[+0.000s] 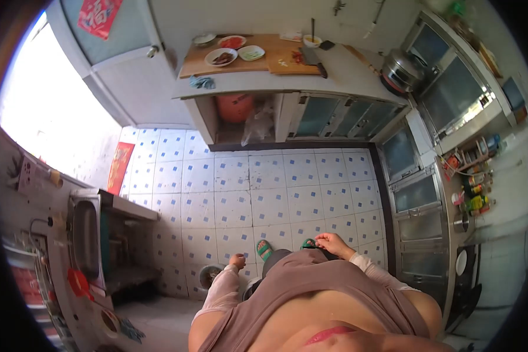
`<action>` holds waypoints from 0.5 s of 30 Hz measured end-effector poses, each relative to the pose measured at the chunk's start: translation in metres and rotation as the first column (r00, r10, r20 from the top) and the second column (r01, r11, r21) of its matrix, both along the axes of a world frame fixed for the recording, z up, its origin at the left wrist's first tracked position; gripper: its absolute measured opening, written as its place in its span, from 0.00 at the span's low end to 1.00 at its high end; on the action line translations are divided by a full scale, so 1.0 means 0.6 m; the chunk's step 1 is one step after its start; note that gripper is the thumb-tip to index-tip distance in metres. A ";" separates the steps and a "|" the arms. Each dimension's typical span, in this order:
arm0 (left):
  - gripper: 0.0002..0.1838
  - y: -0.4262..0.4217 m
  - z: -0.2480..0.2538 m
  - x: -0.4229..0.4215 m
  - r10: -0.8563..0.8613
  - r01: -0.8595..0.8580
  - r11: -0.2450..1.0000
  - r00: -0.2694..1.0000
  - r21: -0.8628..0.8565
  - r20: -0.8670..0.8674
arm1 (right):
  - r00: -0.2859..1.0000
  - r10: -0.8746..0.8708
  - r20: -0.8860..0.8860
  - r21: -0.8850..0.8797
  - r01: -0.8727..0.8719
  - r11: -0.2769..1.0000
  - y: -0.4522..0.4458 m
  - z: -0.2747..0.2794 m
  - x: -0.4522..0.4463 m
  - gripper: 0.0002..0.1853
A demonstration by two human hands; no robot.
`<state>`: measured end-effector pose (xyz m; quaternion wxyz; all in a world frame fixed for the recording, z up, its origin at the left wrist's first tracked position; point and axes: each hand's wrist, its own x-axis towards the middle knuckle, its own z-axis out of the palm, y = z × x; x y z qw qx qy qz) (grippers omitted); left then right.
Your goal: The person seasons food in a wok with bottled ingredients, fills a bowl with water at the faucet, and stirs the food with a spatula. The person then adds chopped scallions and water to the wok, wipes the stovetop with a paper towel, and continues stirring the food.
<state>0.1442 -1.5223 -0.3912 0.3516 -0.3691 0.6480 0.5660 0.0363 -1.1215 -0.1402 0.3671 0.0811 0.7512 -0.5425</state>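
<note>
My left hand (236,261) hangs low at my left side, its fingers curled in, with nothing visible in them. Close beside it on the floor is a round bin (210,274), partly hidden by my sleeve. In front of my body, my right hand (332,244) points leftward with the fingers loosely bent and slightly apart; I see no object in it. It overlaps my green sandal (308,242) in the view without any clear contact. My other sandal (264,250) stands on the tiled floor (234,202).
Ahead, a counter (240,87) bears plates of food, a cutting board (284,61), a cleaver (314,61) and a steel pot (402,69). Cabinets (419,226) line the right. On the left are a sink (88,234) and a red dipper (79,284). A door (129,76) stands back left.
</note>
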 end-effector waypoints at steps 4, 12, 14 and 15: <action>0.14 -0.047 -0.016 -0.065 0.136 -0.135 0.991 0.990 -0.024 0.038 | 0.986 -0.165 -0.031 -0.088 0.161 0.983 0.050 -0.029 0.032 0.14; 0.16 0.028 0.051 -0.227 -0.267 0.305 0.950 0.902 0.061 -0.338 | 0.947 -0.321 -0.021 -0.130 0.316 0.940 0.154 -0.043 0.057 0.15; 0.20 0.093 0.064 -0.280 0.138 -0.074 0.785 0.989 0.615 -0.057 | 0.934 -0.353 -0.056 -0.150 0.341 0.928 0.204 -0.074 0.061 0.16; 0.22 0.135 0.066 -0.298 0.067 -0.008 0.872 0.993 0.489 -0.101 | 0.928 -0.361 -0.094 -0.084 0.353 0.932 0.235 -0.094 0.068 0.16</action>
